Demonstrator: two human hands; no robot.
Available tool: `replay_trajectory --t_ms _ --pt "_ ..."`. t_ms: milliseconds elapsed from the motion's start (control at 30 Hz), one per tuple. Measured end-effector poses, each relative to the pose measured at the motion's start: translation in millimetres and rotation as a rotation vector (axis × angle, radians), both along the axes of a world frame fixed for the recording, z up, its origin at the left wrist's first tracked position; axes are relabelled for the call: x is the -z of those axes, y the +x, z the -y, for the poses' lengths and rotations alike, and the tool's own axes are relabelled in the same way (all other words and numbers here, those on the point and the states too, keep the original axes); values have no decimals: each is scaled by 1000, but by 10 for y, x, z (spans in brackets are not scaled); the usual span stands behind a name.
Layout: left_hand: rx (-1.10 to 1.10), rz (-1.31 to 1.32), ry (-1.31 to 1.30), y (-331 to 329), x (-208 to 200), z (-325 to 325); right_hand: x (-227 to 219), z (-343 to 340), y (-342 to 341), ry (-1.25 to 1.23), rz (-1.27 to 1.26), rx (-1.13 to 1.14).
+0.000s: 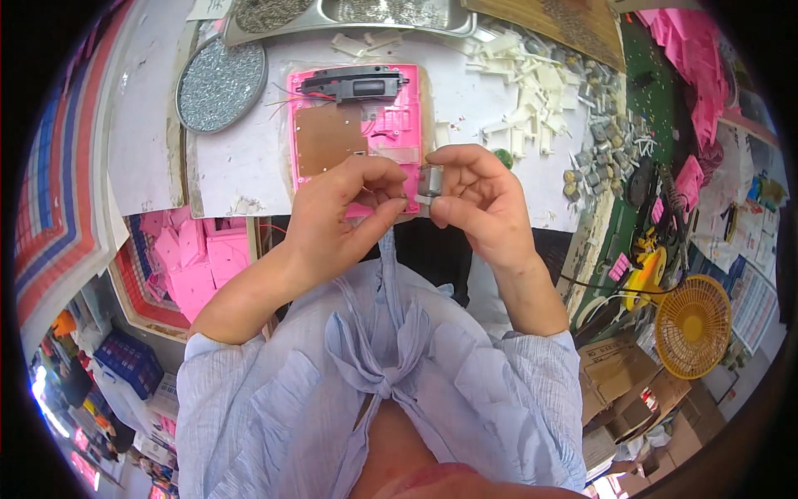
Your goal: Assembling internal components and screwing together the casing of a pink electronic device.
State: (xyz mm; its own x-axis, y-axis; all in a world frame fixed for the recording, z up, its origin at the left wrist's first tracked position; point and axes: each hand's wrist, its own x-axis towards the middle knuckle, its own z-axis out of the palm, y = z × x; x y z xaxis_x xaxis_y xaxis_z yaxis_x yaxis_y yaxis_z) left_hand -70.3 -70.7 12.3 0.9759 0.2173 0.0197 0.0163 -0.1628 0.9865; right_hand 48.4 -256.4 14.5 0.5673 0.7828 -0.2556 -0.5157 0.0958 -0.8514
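A small silver motor (431,180) sits between the thumb and fingers of my right hand (490,204), with a pale piece at its lower end. My left hand (349,200) is pinched closed just left of the motor; whatever lies between its fingertips is too small to make out. Beneath both hands, a pink plastic casing (409,116) lies open on the table. It carries a brown board (324,137), thin red wires and, along its far side, a black plastic unit (349,83).
A round tray (220,87) of small silvery pieces stands left of the casing. Metal trays (399,32) of small parts line the back. White plastic parts (532,100) and a heap of motors (594,162) lie to the right. Pink pieces (195,258) fill a crate lower left; a yellow fan (692,326) stands lower right.
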Motion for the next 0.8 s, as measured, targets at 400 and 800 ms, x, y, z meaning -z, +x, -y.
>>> replay_trajectory --t_ms 400,800 --pt "-38 37 -87 -32 12 -21 -21 -113 -21 -57 80 -48" --pt "9 388 346 59 51 -177 -188 -111 158 -187 1151 -158"
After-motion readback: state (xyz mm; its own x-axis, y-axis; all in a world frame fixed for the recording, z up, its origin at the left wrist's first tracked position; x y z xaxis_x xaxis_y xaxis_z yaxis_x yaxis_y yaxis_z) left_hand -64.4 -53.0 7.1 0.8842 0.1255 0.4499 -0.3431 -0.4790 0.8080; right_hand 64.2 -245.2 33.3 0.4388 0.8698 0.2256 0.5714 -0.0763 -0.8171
